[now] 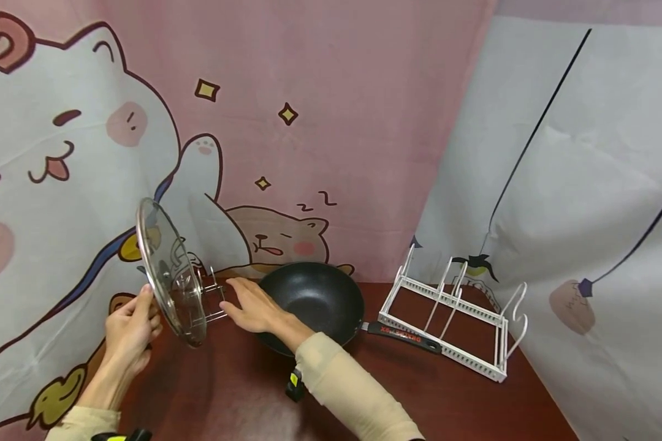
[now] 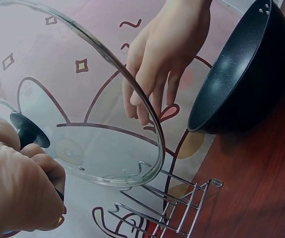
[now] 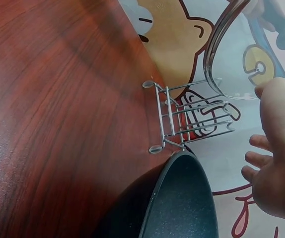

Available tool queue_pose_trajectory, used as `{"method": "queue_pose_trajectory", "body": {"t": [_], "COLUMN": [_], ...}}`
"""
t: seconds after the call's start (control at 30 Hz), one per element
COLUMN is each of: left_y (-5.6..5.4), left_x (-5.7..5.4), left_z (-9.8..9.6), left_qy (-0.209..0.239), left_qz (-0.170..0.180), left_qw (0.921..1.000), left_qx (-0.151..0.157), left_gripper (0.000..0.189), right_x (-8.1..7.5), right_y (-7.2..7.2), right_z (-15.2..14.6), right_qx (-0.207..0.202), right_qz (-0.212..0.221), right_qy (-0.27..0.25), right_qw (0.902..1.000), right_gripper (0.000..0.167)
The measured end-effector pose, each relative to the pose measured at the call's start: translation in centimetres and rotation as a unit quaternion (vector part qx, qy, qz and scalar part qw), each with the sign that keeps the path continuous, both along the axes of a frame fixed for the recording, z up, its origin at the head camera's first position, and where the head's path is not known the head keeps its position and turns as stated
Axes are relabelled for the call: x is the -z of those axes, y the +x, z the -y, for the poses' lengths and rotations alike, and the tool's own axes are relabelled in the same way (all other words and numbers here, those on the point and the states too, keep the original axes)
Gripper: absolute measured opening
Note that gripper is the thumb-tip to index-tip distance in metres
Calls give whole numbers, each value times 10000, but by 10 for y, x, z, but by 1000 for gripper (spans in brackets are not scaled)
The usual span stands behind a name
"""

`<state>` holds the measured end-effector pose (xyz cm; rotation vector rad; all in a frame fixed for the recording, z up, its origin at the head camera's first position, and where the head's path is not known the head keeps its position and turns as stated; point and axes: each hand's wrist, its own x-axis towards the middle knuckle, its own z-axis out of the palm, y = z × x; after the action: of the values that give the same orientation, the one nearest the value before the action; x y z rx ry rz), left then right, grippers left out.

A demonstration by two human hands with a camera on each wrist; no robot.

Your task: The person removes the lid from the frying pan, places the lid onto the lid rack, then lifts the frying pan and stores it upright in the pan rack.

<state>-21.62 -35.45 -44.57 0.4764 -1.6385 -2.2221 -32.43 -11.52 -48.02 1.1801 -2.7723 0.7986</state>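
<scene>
Upright on its edge, a glass pot lid (image 1: 172,275) with a metal rim is in the air at the left of the head view. My left hand (image 1: 129,334) grips its dark knob (image 2: 29,130), fingers curled round it. Behind the lid stands a small silver wire rack (image 3: 192,116), partly hidden by the glass in the head view. My right hand (image 1: 256,309) is over the left side of a black wok (image 1: 314,303), its fingers loosely extended near the rack and the lid's rim. Nothing is in that hand.
The wok's black handle (image 1: 403,335) points right, overlapping the front of a white rack (image 1: 474,364) with upright dividers. All stand on a dark red wood-grain table (image 1: 243,392). Printed curtains (image 1: 353,122) hang close behind and along the sides.
</scene>
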Motion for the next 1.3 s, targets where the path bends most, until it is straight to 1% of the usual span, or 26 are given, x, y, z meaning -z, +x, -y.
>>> {"method": "queue_pose_trajectory", "body": {"t": [0.13, 0.27, 0.5, 0.67, 0.87, 1.1, 1.3], "left_y": [2, 1, 0, 0, -3, -4, -1], "left_x": [1, 2, 2, 3, 2, 2, 2], "left_z": [1, 2, 4, 5, 1, 0, -1], "left_qy": [-23, 7, 17, -4, 22, 79, -10], "left_qz": [87, 110, 178, 168, 73, 77, 61], "left_qw": [9999, 9999, 9998, 9999, 10000, 9999, 10000], "left_qx": [-50, -27, -52, -13, -11, -28, -25], "left_gripper": [48, 47, 47, 49, 46, 44, 47], "right_x": [2, 3, 7, 10, 9, 15, 18], "right_y": [-2, -4, -9, -13, -18, -23, -24], "right_z": [4, 7, 16, 22, 26, 35, 41], "right_qx": [21, 117, 112, 175, 360, 472, 644], "right_qz": [182, 204, 289, 410, 692, 745, 853], "right_qy": [-56, -79, -233, -471, -747, -845, -896], "right_qw": [9998, 9997, 9992, 9979, 9942, 9925, 9902], "right_gripper": [66, 66, 65, 63, 62, 59, 56]}}
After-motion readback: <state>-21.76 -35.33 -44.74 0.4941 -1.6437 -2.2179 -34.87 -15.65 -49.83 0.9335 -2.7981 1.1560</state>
